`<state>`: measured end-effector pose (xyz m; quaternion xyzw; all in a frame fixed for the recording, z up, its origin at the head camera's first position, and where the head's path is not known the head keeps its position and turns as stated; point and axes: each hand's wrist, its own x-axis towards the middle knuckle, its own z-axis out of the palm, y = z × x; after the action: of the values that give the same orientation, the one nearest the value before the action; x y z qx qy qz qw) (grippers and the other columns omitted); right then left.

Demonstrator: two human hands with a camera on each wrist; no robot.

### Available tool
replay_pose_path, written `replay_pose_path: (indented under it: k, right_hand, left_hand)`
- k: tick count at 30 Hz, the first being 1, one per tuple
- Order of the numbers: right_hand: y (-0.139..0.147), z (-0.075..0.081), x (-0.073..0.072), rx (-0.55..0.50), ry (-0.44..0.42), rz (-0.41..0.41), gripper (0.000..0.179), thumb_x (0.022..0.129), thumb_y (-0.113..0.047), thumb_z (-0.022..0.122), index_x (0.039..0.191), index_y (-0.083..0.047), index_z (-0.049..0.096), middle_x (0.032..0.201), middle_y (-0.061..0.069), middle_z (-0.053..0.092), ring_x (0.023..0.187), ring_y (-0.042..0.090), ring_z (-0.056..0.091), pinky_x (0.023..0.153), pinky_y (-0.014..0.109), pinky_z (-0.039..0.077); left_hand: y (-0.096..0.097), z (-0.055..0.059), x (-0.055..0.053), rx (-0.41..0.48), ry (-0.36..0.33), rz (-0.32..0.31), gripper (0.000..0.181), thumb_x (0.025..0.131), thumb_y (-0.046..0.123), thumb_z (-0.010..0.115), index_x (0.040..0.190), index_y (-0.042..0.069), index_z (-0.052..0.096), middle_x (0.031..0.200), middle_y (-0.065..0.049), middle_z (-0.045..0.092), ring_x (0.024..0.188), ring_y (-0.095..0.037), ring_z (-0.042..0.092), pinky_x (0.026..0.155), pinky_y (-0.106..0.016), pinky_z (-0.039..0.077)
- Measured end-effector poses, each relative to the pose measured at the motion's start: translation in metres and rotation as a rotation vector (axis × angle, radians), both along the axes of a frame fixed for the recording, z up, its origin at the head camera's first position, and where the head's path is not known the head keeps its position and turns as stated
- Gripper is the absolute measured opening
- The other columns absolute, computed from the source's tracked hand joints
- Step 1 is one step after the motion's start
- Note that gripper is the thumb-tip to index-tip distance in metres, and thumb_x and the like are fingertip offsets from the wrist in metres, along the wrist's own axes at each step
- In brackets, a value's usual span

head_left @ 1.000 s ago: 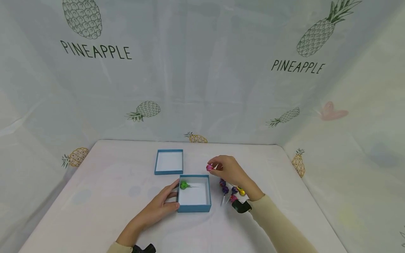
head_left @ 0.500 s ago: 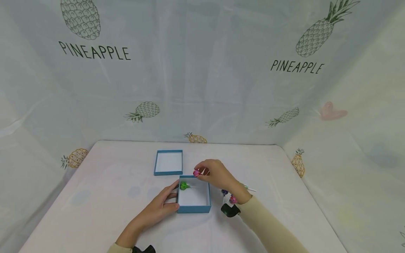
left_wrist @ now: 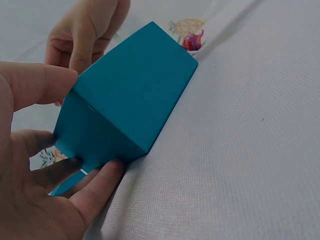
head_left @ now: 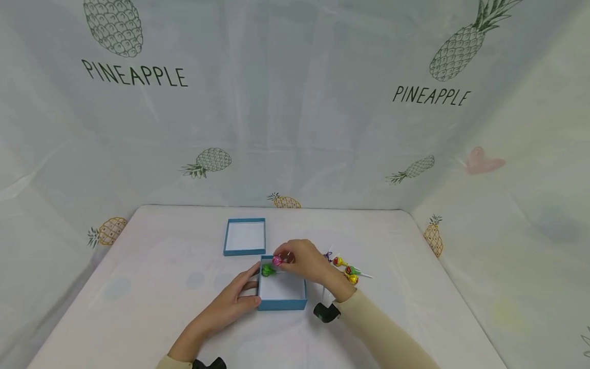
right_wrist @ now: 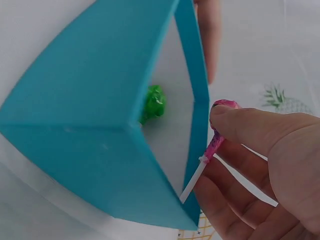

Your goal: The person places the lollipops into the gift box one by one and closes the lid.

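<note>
My right hand (head_left: 304,261) pinches a pink-wrapped lollipop (head_left: 276,260) by its candy head, over the far part of a blue box (head_left: 282,305). In the right wrist view the lollipop's white stick (right_wrist: 194,182) slants down beside the box wall. Inside the box, at the left, lies a green-wrapped lollipop (head_left: 267,270). My left hand (head_left: 232,294) rests against the box's left side, its fingers spread along the wall and the thumb at the near corner.
The blue box lid (head_left: 244,252) lies inside-up behind the box. To the right, several wrapped lollipops (head_left: 352,271) lie loose on the white-covered table (head_left: 138,287), partly behind my right forearm. A pineapple-print curtain (head_left: 295,102) rises at the back.
My right hand has carried the pink lollipop leftward and down, from right of the box to over its far part. My left hand has stayed at the box.
</note>
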<state>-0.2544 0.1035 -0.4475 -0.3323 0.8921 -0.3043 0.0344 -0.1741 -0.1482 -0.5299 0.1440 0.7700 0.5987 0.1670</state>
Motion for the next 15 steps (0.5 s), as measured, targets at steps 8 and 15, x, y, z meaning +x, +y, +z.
replay_pose_path:
  k: [8, 15]
  right_hand:
    - [-0.009, -0.014, 0.003, 0.025, 0.016, 0.03, 0.024, 0.093, -0.012, 0.084, 0.116, -0.011, 0.079, 0.096, -0.004, 0.075, 0.083, 0.009, 0.067, 0.076, 0.018, 0.055]
    - [-0.019, -0.025, 0.007, 0.088, 0.037, 0.021, 0.023, 0.093, -0.015, 0.085, 0.115, -0.013, 0.08, 0.097, -0.008, 0.076, 0.085, 0.004, 0.067, 0.079, 0.018, 0.055]
  left_hand:
    - [-0.001, 0.002, 0.001, 0.019, -0.009, -0.007, 0.081, 0.105, 0.027, 0.069, 0.171, 0.028, 0.023, 0.174, -0.015, 0.024, 0.153, -0.04, 0.039, 0.112, -0.039, 0.05]
    - [-0.001, 0.003, 0.002, 0.032, -0.021, -0.009, 0.081, 0.104, 0.027, 0.069, 0.171, 0.029, 0.023, 0.173, -0.013, 0.025, 0.154, -0.04, 0.038, 0.111, -0.034, 0.051]
